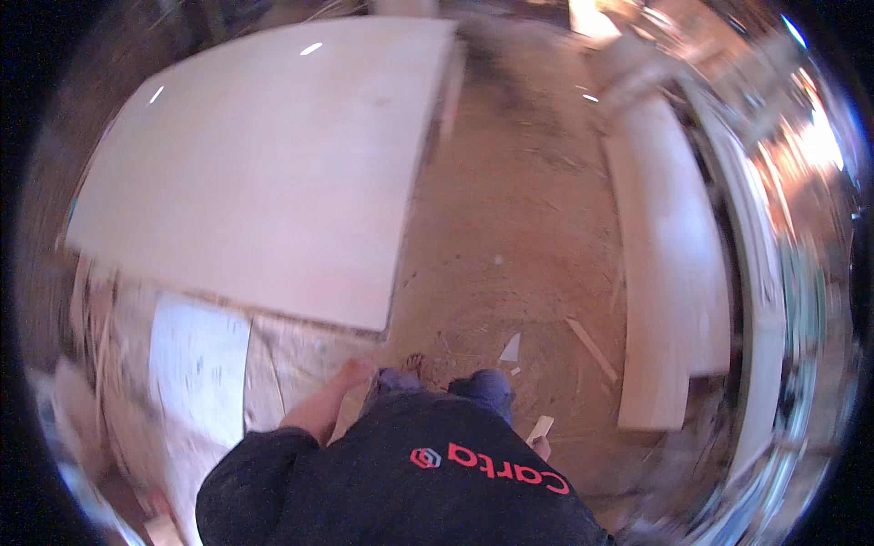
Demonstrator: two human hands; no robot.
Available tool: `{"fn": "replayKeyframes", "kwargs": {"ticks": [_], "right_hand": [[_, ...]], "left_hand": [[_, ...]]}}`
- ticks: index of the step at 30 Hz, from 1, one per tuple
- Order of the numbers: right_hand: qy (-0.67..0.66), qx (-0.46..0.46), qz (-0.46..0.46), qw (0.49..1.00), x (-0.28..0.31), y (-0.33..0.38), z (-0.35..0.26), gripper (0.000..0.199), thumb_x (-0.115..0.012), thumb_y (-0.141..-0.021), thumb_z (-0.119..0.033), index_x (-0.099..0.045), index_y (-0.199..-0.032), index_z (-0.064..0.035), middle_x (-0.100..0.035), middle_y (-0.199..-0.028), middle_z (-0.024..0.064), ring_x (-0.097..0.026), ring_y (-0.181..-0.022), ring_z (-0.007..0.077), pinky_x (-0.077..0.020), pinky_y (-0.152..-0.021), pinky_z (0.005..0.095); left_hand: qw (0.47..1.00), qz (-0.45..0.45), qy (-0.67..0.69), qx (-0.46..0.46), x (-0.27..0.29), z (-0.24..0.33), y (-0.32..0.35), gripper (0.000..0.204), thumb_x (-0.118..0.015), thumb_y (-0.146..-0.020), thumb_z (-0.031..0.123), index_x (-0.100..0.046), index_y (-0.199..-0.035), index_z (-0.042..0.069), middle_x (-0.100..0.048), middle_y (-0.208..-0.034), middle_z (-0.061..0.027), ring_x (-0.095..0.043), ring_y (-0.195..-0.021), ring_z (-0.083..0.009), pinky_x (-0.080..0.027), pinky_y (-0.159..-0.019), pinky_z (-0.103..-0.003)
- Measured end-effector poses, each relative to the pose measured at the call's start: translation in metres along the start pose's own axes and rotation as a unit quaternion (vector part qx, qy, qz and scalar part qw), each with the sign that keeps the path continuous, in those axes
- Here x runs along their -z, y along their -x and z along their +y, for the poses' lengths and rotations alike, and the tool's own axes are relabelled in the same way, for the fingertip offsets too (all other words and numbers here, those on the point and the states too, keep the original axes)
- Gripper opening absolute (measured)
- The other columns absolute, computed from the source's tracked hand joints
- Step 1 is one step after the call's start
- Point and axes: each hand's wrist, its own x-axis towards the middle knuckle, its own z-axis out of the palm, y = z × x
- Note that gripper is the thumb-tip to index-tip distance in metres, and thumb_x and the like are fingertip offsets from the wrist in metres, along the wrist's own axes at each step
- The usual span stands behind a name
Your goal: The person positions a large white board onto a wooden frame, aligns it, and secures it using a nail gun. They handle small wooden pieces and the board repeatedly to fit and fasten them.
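Note:
My right hand [543, 447], mostly hidden by my dark shirt, is closed on a short pale strip of wood [541, 428] at my right side. My left arm is bent at the left, and my left hand [355, 373] is close to my leg, just below the near corner of a large pale board [255, 173]. Blur smears the left hand's fingers, and nothing is seen in it. The large board lies flat at the upper left.
Long pale planks [660, 237] lie along the right. A white sheet [198, 364] is at the left below the large board. On the brown floor [510, 200] are a triangular white scrap [512, 347] and a thin wood strip [593, 349]. Bright light enters at the upper right.

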Motion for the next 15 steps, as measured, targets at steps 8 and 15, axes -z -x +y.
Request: {"fn": "replayKeyframes", "kwargs": {"ticks": [8,15], "right_hand": [[-0.096,0.116,-0.281,0.948,0.002,-0.186,-0.246,0.043,-0.054,-0.091,-0.018,-0.047,-0.130,-0.0038,-0.060,-0.111,0.0167,-0.066,-0.090,0.0307,-0.0572,-0.059,0.0426],[0.096,0.257,-0.492,0.826,-0.071,-0.095,-0.499,0.045,-0.058,-0.096,-0.020,-0.048,-0.137,-0.0037,-0.063,-0.114,0.0108,-0.067,-0.094,0.0238,-0.0576,-0.075,0.0389]], "left_hand": [[0.839,0.293,0.275,0.367,-0.049,0.074,0.066,0.037,-0.060,-0.089,0.035,-0.070,-0.088,0.000,-0.071,-0.081,-0.0184,-0.068,-0.073,-0.0297,-0.050,-0.067,-0.043],[0.525,0.545,0.468,0.457,0.026,0.222,0.076,0.035,-0.063,-0.093,0.033,-0.070,-0.085,0.000,-0.064,-0.069,-0.0054,-0.062,-0.066,-0.0146,-0.050,-0.062,-0.033]]}}
